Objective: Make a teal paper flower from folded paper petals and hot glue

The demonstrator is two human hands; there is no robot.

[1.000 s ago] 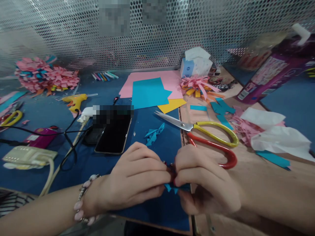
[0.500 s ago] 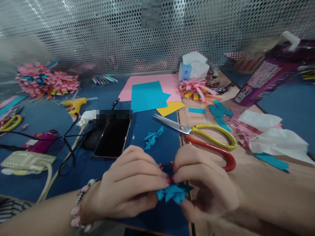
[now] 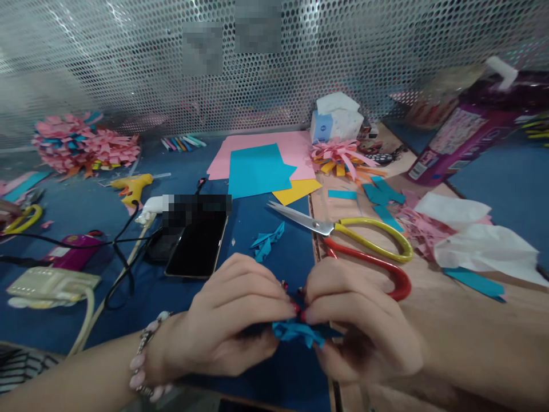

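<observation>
Folded blue paper (image 3: 300, 333) sits tipped flatter than before, points less spread. Left hand (image 3: 234, 315) pinches its left end, fingers nearly closed; right hand (image 3: 364, 323) grips right end likewise. Paper spans between them, long axis left-right, equally near both, by table's (image 3: 278, 377) near edge.

A purple bottle (image 3: 457, 134) was noted at right; a black phone (image 3: 199, 243) was observed (screen dark) beside cables.
</observation>
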